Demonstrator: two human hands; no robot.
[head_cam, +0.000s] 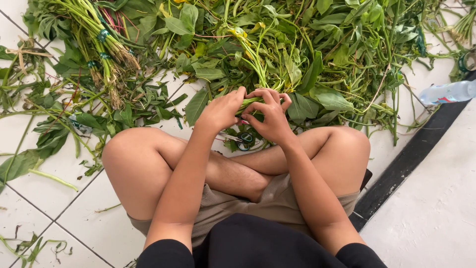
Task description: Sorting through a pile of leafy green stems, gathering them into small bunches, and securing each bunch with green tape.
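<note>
I sit cross-legged on a white tiled floor with a big heap of leafy green stalks in front of my knees. My left hand and my right hand meet over a small bunch of green stems, both closed around its lower end. The stems run up and away from my fingers into the heap. Under my hands, between my shins, lies a small roll of green tape.
Tied bundles of stalks with roots lie at the upper left, bound with green bands. Loose leaves and stem scraps are scattered on the tiles at left. A plastic bottle lies at right beside a dark floor strip.
</note>
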